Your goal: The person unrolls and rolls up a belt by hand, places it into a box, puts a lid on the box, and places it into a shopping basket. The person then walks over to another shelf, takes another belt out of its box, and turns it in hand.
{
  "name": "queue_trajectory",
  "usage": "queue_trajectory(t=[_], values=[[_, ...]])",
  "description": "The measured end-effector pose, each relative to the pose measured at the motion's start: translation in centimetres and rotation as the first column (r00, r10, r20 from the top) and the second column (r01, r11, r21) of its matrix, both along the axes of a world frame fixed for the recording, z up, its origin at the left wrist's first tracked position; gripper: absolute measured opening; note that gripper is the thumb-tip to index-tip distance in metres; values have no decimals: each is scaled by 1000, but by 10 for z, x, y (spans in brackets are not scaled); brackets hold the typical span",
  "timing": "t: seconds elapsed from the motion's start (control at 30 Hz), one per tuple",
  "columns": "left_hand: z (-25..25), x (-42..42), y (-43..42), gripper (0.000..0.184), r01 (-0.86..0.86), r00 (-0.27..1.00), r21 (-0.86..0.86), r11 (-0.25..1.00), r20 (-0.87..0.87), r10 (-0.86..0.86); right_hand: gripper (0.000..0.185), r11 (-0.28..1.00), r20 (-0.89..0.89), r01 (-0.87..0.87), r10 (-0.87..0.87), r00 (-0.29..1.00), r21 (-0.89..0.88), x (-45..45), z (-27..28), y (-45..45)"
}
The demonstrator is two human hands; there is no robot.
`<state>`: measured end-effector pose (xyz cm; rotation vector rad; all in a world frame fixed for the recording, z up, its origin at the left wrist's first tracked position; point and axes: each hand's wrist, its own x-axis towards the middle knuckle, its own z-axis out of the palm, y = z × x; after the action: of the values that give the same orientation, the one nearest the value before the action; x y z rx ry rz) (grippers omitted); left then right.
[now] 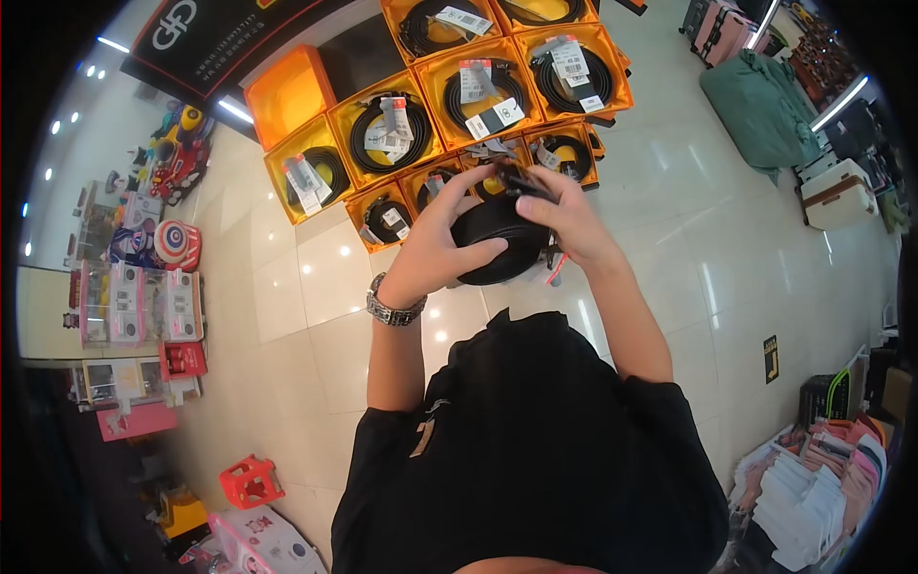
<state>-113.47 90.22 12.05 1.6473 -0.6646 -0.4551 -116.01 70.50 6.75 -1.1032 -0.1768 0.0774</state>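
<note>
A coiled black belt [502, 239] is held between my two hands in front of my chest. My left hand [442, 234] wraps around its left side, thumb across the front, and wears a metal watch on the wrist. At the coil's upper right, my right hand [571, 215] grips it near the dark buckle end [516, 179], with the thumb pressed on it. A small red tag [557, 269] hangs below the right hand. Just beyond the hands are orange boxes holding coiled black belts with white tags, such as the belt at the middle left [390, 134].
An orange box without a belt [290, 93] sits at the display's left. Toys and boxed goods [126, 301] line the left side, with a red stool [251, 481] below. On the right are a green covered bundle [760, 113], suitcases and folded clothes [803, 493].
</note>
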Motion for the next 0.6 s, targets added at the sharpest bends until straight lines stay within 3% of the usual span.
queue_trajectory(t=[0.07, 0.2, 0.33, 0.4, 0.47, 0.53, 0.6], values=[[-3, -2, 4, 78, 22, 1000, 1, 1000, -6, -22, 38, 999, -14, 35, -36, 999, -31, -3, 8, 2], [-4, -2, 15, 79, -68, 988, -287, 956, -151, 25, 42, 999, 17, 54, -54, 998, 10, -7, 8, 9], [-11, 3, 24, 76, -181, 959, -472, 863, -278, 50, 44, 972, -61, 7, 7, 998, 235, -8, -4, 8], [-22, 4, 27, 74, -190, 940, -580, 792, -341, -24, 43, 966, -82, 29, -8, 997, 256, -12, 3, 21], [-24, 2, 30, 70, -174, 949, -490, 854, -316, 12, 41, 993, 27, 85, -87, 996, 83, -16, 14, 34], [-28, 0, 31, 67, -139, 975, -417, 898, -217, 50, 41, 996, -21, 56, -55, 998, 65, -21, 15, 37], [-27, 1, 35, 65, -134, 972, -423, 896, -233, 35, 43, 998, -62, 10, -7, 998, 58, -19, 14, 38]])
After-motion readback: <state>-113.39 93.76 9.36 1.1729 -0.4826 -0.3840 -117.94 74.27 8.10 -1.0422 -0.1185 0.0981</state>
